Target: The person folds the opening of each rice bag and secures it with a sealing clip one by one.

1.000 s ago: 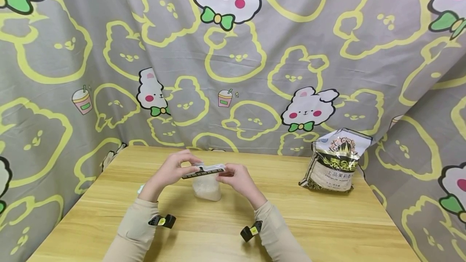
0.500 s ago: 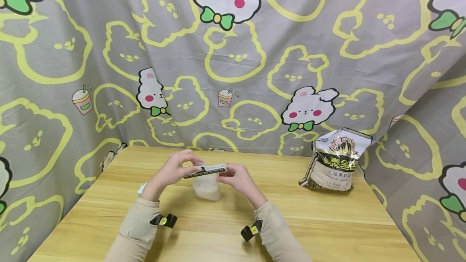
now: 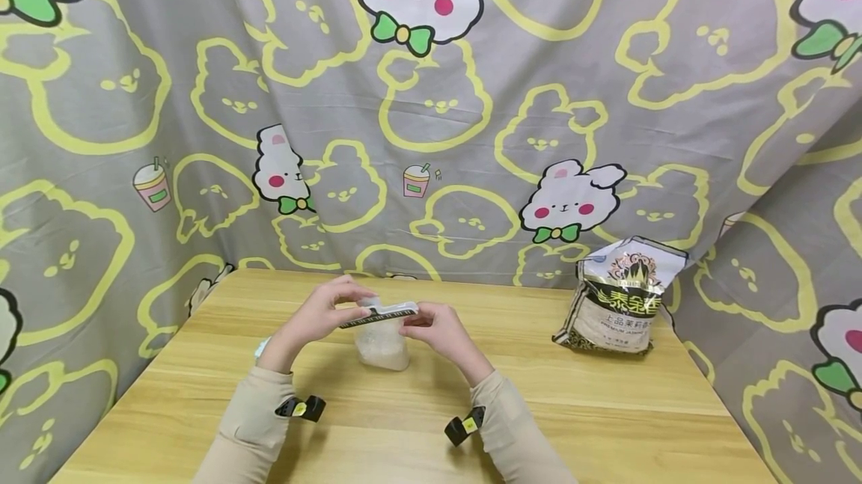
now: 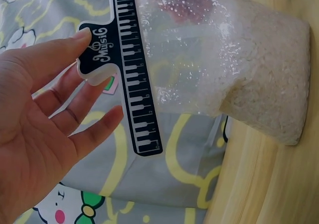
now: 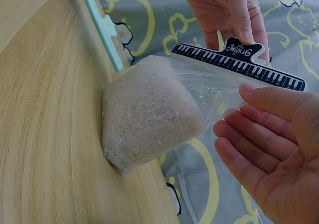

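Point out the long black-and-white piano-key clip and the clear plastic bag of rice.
Long black-and-white piano-key clip [image 4: 133,70], left wrist view: keyboard bar.
Clear plastic bag of rice [image 5: 149,102], right wrist view: rice-filled body.

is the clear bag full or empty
Partly full: rice fills the bottom of the bag, with see-through plastic above it, below the black clip.

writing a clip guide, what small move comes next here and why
Perhaps the left hand should ease its pinch on the black piano-keyboard clip: it spans the top of the clear bag of rice, whose plastic the right hand holds.
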The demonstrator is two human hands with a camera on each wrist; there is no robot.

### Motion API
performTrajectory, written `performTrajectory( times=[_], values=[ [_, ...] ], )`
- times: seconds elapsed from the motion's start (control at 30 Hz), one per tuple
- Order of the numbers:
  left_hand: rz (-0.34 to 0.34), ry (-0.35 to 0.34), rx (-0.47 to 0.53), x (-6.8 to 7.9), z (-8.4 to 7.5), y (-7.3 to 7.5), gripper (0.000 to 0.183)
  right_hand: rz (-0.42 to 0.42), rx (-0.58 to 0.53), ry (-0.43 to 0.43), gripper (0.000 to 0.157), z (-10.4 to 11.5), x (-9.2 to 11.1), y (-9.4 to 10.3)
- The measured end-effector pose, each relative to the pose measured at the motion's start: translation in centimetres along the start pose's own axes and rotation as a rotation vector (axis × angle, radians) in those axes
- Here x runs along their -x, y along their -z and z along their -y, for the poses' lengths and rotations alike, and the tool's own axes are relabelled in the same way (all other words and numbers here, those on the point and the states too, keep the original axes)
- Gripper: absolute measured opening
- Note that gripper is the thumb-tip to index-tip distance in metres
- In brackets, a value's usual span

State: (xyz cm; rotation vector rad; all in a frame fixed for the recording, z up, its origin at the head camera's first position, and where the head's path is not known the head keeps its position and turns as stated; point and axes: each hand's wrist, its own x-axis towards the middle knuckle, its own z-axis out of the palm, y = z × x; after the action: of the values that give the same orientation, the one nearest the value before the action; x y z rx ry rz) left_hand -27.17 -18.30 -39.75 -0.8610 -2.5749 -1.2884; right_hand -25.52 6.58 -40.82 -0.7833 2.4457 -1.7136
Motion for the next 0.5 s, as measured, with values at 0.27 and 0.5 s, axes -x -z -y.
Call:
performTrajectory(
  times=[0.27,0.5],
  values=[
    [-0.017,0.027,0.027,0.2,0.8,0.0,0.029,0.020,-0.006,-0.003,0.021,0.1,0.0,0.0],
    [-0.039,0.019,0.025,0.4,1.1,0.0,0.031,0.012,0.007,-0.002,0.021,-2.7,-1.1,-0.6]
  ],
)
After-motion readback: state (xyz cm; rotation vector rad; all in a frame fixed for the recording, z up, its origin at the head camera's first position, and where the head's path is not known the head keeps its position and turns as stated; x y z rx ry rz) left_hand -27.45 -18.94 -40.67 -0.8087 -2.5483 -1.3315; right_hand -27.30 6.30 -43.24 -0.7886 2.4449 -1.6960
